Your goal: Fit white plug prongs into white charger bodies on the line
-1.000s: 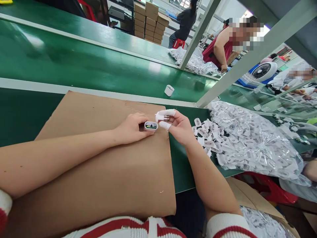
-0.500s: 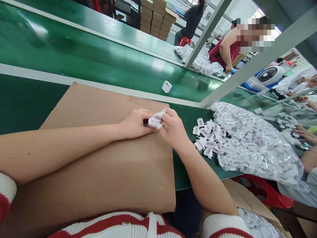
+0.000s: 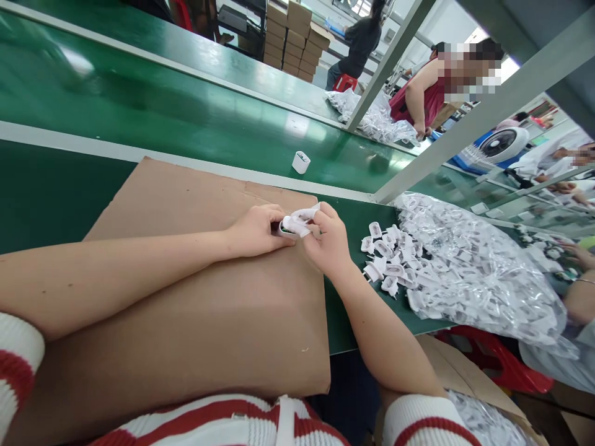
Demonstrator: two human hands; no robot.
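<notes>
My left hand point(image 3: 255, 233) is closed around a small white plastic charger housing point(image 3: 289, 234), low over the cardboard. Its open side shows a bit of green inside. My right hand point(image 3: 329, 240) has white coverings point(image 3: 303, 214) on some fingers. One covered finger stretches to the housing's opening and touches it there, while the thumb stays apart below. Whether a small part sits under that fingertip is hidden. Right of this hand lies a loose pile of white plastic plug covers point(image 3: 393, 255).
A cardboard sheet point(image 3: 209, 334) lies under my forearms. Another white housing point(image 3: 301, 162) stands on the green belt point(image 3: 186, 118). A clear bag of white parts point(image 3: 483, 272) lies at right, by a metal post point(image 3: 437, 139). Co-workers sit beyond and at the right edge.
My right-hand fingers have spread and shifted on the housing, so its green inside now shows. The housing on the belt has moved slightly left.
</notes>
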